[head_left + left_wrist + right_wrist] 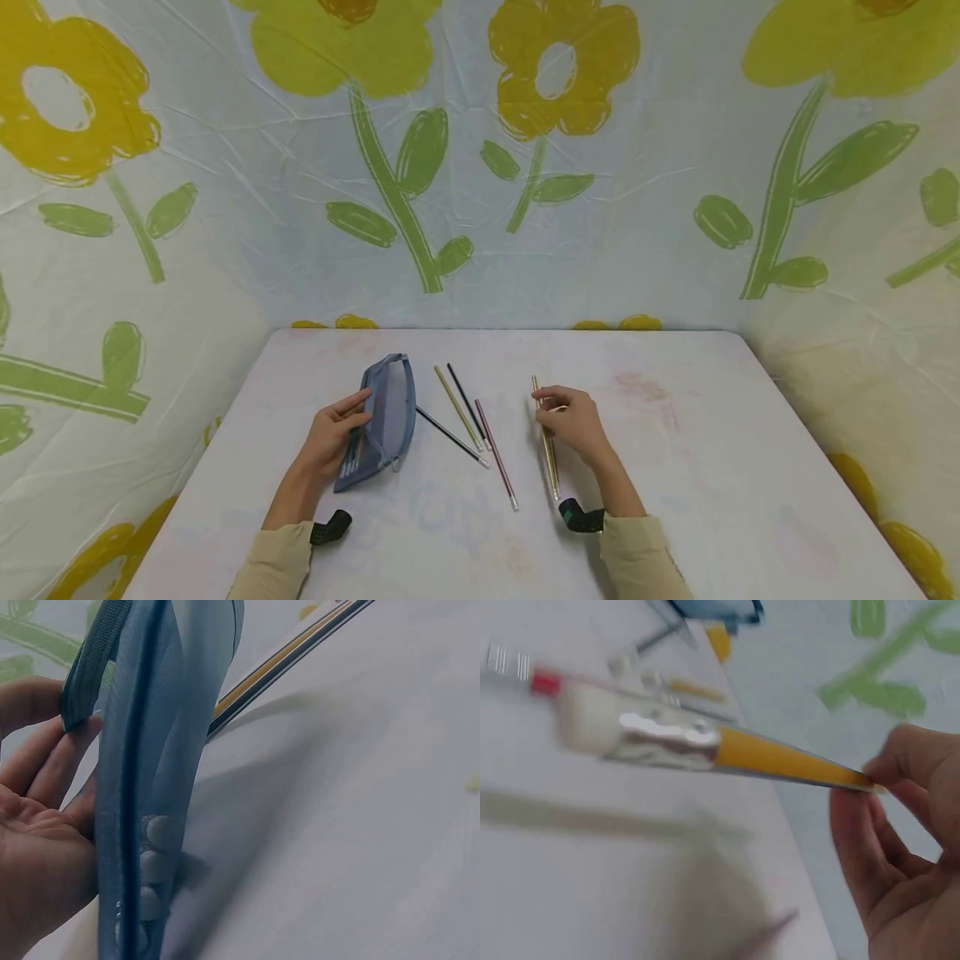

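Note:
My left hand grips a blue mesh pencil case by its edge, tilted up off the table. Behind the case's mesh, several white eraser ends show in the left wrist view. To the right, my right hand pinches a yellow pencil near its far end between thumb and fingers. Its white eraser points back toward the wrist. Whether a second pencil lies along it, I cannot tell. Between the hands lie a yellow pencil, a red pencil and dark pencils.
The white table extends to both sides and in front of the hands. A flower-patterned cloth hangs behind it and at both sides. Each wrist carries a small black camera close above the table.

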